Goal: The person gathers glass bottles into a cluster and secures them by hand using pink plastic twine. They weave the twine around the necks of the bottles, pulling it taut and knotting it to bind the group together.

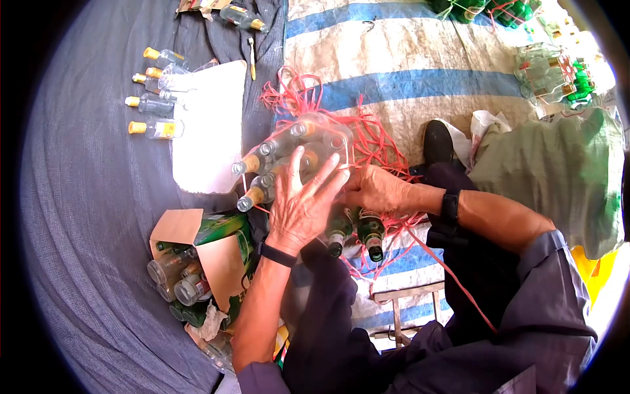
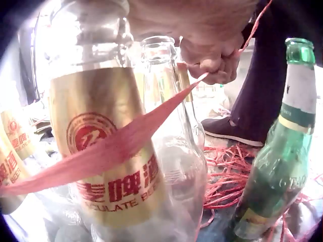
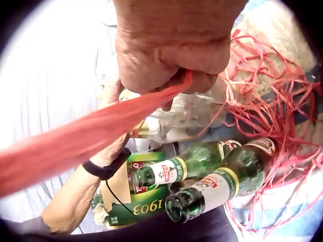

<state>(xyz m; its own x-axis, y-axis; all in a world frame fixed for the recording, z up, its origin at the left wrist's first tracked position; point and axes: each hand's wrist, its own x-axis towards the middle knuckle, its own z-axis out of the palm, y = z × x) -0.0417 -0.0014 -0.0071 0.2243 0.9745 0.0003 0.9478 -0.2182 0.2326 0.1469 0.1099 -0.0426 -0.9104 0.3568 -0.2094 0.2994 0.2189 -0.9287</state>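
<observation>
A cluster of clear glass bottles (image 1: 252, 196) with gold neck labels stands in front of the person. Over it the left hand (image 1: 300, 205) rests with its fingers spread and mostly straight. The right hand (image 1: 382, 189), curled at the cluster's right side, grips red plastic twine (image 3: 96, 123). In the left wrist view, a flat stretch of this twine passes across a gold-labelled clear bottle (image 2: 96, 91) and runs to the fist. Below the right hand are two green bottles (image 3: 222, 189) with white neck labels. The fingertips gripping the twine are partly hidden in the right wrist view.
Loose red twine (image 1: 374, 141) lies tangled beyond the right hand. At left are a white board (image 1: 210, 131), several small yellow-capped bottles (image 1: 157, 105) and an open carton (image 1: 220, 262) of bottles. Tied bottle bundles (image 1: 545, 72) stand at the far right, near a shoe (image 1: 438, 141).
</observation>
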